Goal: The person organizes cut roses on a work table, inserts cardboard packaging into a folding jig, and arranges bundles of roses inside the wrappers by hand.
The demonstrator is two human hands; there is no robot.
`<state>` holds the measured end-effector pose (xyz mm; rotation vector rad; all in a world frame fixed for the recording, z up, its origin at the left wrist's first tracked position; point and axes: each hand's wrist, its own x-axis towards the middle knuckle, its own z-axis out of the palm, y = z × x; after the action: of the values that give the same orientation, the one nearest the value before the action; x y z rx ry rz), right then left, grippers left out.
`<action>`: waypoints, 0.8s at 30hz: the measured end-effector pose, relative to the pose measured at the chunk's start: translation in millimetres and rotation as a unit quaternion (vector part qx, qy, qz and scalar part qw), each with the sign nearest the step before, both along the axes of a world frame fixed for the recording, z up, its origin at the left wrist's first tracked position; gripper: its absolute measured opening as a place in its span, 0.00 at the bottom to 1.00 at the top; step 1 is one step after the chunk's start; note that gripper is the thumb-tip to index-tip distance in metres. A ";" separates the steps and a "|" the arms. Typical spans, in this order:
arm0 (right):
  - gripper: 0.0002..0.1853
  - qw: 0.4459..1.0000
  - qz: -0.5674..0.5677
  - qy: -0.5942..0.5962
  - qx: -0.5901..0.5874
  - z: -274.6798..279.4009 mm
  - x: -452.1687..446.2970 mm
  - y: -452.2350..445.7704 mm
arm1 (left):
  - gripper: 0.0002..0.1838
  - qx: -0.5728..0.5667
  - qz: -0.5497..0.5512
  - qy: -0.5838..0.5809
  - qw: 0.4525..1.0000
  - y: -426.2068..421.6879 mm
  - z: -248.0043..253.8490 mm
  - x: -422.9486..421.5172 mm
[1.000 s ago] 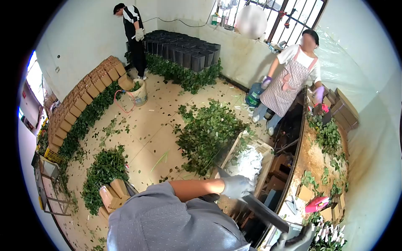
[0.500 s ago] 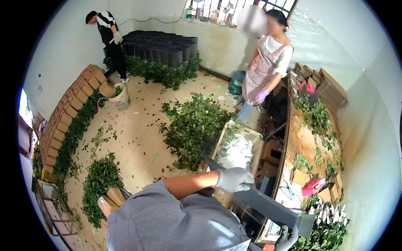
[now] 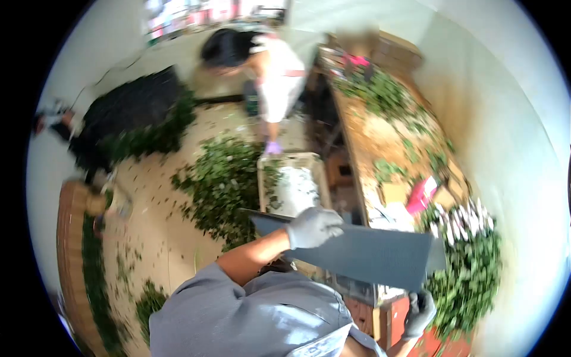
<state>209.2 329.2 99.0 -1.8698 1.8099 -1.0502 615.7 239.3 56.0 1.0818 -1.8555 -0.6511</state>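
My left hand (image 3: 314, 228), in a grey glove, has its fingers wrapped over the upper edge of a long dark grey sheet (image 3: 372, 253). The sheet spans the space before my body, its broad face showing. At its lower right corner, my right hand (image 3: 420, 312), also in a grey glove, has its fingers bent against the edge. Behind the sheet stands a light crate (image 3: 323, 178) with white material (image 3: 294, 190) inside.
A person (image 3: 276, 77) in an apron bends down beyond the crate. Another person (image 3: 89, 143) stands far left. Leafy stems (image 3: 220, 184) lie on the floor. Right are a worktable (image 3: 366, 143), a pink item (image 3: 421, 195) and wrapped flower bunches (image 3: 470, 262).
The view has swung right. The grey sheet has turned to show its broad face. The aproned person has come closer and bent down, one gloved hand now at the crate's far edge.
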 end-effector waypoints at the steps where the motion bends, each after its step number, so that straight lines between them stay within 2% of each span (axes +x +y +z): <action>1: 0.10 0.998 -0.041 0.047 0.000 -0.5 -16.9 2.6 | 0.09 0.012 0.001 -0.015 1.000 -7.7 -3.4 -0.1; 3: 0.08 0.985 -0.141 0.098 -0.013 4.6 -32.1 20.7 | 0.10 0.071 -0.019 0.009 0.997 -21.2 -12.7 -1.7; 4: 0.07 0.975 -0.195 0.104 -0.031 11.7 -33.6 25.5 | 0.11 0.085 -0.028 -0.045 0.995 -31.5 -17.7 -2.7; 6: 0.11 0.970 -0.216 0.087 -0.070 -1.4 -54.3 38.0 | 0.11 0.048 -0.045 -0.081 0.995 -38.5 -15.0 -16.4; 8: 0.17 0.961 -0.246 -0.095 -0.082 5.9 -28.4 36.3 | 0.11 0.072 -0.109 -0.101 0.986 -42.8 -29.3 -31.6; 10: 0.30 0.982 -0.180 -0.009 -0.058 28.3 -5.5 33.7 | 0.12 0.082 -0.202 -0.102 0.971 -39.0 -22.2 -56.4; 11: 0.35 0.988 -0.141 -0.022 -0.052 34.1 4.5 33.4 | 0.12 0.092 -0.252 -0.098 0.958 -37.1 -19.6 -66.5; 12: 0.40 0.993 -0.099 -0.036 -0.047 37.9 11.1 37.7 | 0.13 0.056 -0.292 -0.049 0.953 -33.9 -24.2 -78.6; 13: 0.46 0.991 -0.079 -0.105 0.026 39.0 11.7 47.7 | 0.10 0.074 -0.327 -0.066 0.940 -30.3 -16.1 -88.5; 14: 0.42 0.986 -0.038 -0.147 0.064 28.1 3.2 58.6 | 0.08 0.090 -0.360 -0.082 0.925 -27.2 -6.7 -96.8; 16: 0.31 0.948 -0.059 -0.248 0.192 32.4 -4.4 87.4 | 0.09 0.046 -0.404 -0.085 0.910 -23.1 -3.1 -108.6; 17: 0.31 0.948 -0.071 -0.249 0.186 27.1 -11.5 102.3 | 0.11 0.002 -0.428 -0.086 0.900 -20.8 -1.1 -114.7; 19: 0.19 0.947 -0.093 -0.234 0.200 13.1 -26.9 128.6 | 0.13 0.006 -0.457 -0.080 0.886 -18.1 8.4 -121.7; 20: 0.19 0.947 -0.100 -0.234 0.194 11.9 -30.8 141.6 | 0.14 0.014 -0.475 -0.076 0.876 -17.2 14.0 -124.3; 21: 0.15 0.951 -0.157 -0.224 0.146 11.8 -33.9 154.3 | 0.19 0.059 -0.493 -0.058 0.866 -17.5 19.1 -125.4; 22: 0.12 0.948 -0.212 -0.214 0.098 12.7 -39.6 165.6 | 0.19 0.055 -0.499 -0.058 0.863 -18.6 23.6 -126.6; 23: 0.10 0.961 -0.223 -0.162 0.006 16.6 -49.9 177.7 | 0.21 0.077 -0.498 -0.079 0.860 -19.2 28.1 -127.6; 24: 0.13 0.964 -0.251 -0.083 -0.030 24.7 -63.2 192.9 | 0.24 0.099 -0.495 -0.099 0.857 -20.1 30.6 -128.4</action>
<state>146.0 522.1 123.7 -1.3230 2.2251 -1.3916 487.3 219.2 86.6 0.2109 -2.5364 -1.3690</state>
